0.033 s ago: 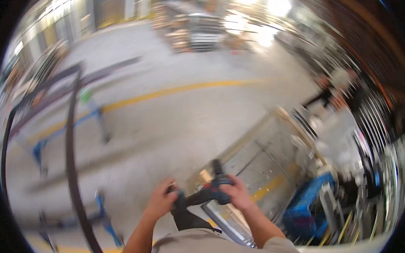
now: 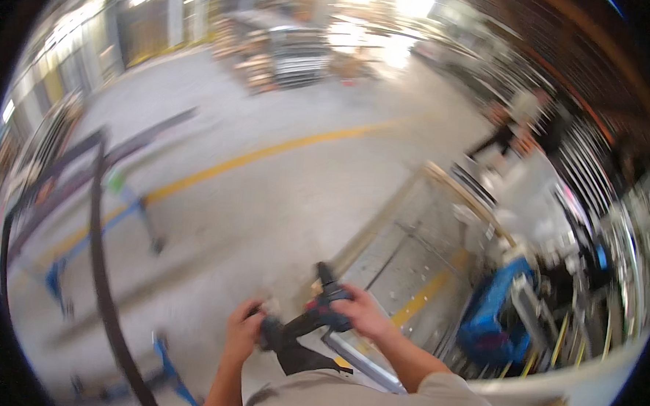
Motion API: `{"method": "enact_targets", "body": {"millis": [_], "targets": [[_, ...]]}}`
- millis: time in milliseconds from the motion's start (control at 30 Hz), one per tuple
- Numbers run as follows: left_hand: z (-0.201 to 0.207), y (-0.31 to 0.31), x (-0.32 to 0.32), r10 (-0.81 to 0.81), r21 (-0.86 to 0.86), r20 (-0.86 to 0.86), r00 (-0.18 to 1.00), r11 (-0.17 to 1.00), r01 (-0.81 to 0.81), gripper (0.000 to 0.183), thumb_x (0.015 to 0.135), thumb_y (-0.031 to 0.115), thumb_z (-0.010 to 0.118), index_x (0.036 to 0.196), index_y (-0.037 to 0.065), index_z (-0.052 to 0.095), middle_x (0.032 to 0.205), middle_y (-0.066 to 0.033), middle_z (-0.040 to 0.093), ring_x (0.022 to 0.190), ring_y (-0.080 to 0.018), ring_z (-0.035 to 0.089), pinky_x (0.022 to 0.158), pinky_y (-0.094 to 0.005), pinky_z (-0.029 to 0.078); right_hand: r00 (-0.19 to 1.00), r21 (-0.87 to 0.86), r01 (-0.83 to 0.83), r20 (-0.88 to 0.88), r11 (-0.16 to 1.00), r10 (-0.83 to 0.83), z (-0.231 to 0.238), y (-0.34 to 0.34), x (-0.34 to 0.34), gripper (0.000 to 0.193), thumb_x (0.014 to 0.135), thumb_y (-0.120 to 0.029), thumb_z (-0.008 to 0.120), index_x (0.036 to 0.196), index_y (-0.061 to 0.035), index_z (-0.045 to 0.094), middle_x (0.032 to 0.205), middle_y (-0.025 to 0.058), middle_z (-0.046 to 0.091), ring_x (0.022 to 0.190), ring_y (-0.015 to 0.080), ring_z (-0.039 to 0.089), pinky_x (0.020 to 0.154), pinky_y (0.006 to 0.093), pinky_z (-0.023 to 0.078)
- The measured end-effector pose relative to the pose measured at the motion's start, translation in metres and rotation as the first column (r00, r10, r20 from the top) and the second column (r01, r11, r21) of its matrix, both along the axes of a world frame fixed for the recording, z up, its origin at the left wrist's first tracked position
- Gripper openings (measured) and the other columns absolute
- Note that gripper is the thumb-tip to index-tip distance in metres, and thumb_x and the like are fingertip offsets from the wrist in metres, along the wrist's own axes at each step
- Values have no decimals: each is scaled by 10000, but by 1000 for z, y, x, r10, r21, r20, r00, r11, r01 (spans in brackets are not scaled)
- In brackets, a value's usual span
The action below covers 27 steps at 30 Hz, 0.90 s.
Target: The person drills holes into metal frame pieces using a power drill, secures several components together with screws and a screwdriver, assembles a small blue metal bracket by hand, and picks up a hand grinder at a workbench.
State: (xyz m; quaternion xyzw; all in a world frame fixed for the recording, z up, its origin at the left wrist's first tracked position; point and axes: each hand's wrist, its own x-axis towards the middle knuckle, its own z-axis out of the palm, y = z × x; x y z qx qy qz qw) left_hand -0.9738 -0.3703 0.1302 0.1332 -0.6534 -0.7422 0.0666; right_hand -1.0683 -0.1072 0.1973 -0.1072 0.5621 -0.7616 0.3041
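My right hand (image 2: 365, 314) is closed round a dark cordless drill (image 2: 329, 294) with some red on it, its nose pointing away from me. My left hand (image 2: 243, 329), level with it and to its left, has its fingers curled round a dark object (image 2: 269, 334). Motion blur keeps me from telling what kind that object is. Both hands are in front of my waist, above the floor.
Left of me, long dark metal bars (image 2: 104, 280) rest near blue stands (image 2: 54, 284). To the right lie a wood-edged low frame (image 2: 461, 192), a blue bin (image 2: 492, 311) and several metal profiles. Another person (image 2: 524, 114) is at the far right. Stacked material (image 2: 299, 58) stands at the back.
The whole scene has shifted left in the picture as the view turns slightly. Both hands keep their holds and appear a little further left.
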Motion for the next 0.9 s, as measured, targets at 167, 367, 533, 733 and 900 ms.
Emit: {"method": "enact_targets", "body": {"millis": [167, 367, 533, 733, 900], "targets": [[-110, -97, -50, 39, 390, 265, 964, 909, -144, 390, 840, 267, 542, 1000, -50, 702, 872, -135, 674, 791, -258, 644, 740, -380, 533, 986, 266, -45, 166, 963, 0, -110, -91, -78, 330, 908, -203, 693, 1136, 29, 635, 1078, 97, 697, 986, 171, 640, 924, 330, 499], [-29, -135, -221, -36, 487, 183, 982, 871, -59, 438, 847, 358, 548, 1069, -12, 622, 905, -157, 653, 804, -312, 679, 735, -452, 585, 993, -127, 38, -109, 991, -53, -9, -125, -207, 690, 870, -108, 718, 1479, -41, 400, 1284, 30, 630, 1124, 128, 570, 909, 346, 507], [29, -118, -373, -132, 374, -254, 958, 900, 223, 463, 868, 340, 571, 1140, -27, 643, 1173, -189, 651, 1068, -332, 654, 891, -466, 553, 860, -406, 200, -363, 892, -358, 29, -183, -311, 650, 837, -36, 783, 1414, -40, 485, 1254, 37, 637, 1107, 103, 576, 930, 322, 517], [-8, -179, -560, -379, 18, -342, 860, 912, 410, 535, 987, 401, 479, 1217, -62, 618, 1256, -194, 633, 1174, -303, 598, 1054, -464, 442, 925, -113, 336, -146, 935, -350, -8, -226, -455, 279, 855, -115, 826, 1087, -28, 696, 886, -10, 712, 762, 92, 643, 720, 287, 553], [7, -250, -729, -114, 700, -272, 955, 658, 278, 536, 1037, 442, 418, 1249, -29, 560, 1077, -125, 633, 983, -246, 606, 952, -381, 482, 914, 87, 310, -302, 947, -271, -31, -282, -584, 386, 846, -142, 824, 1178, -38, 657, 857, -3, 689, 726, 66, 596, 668, 254, 520]]}}
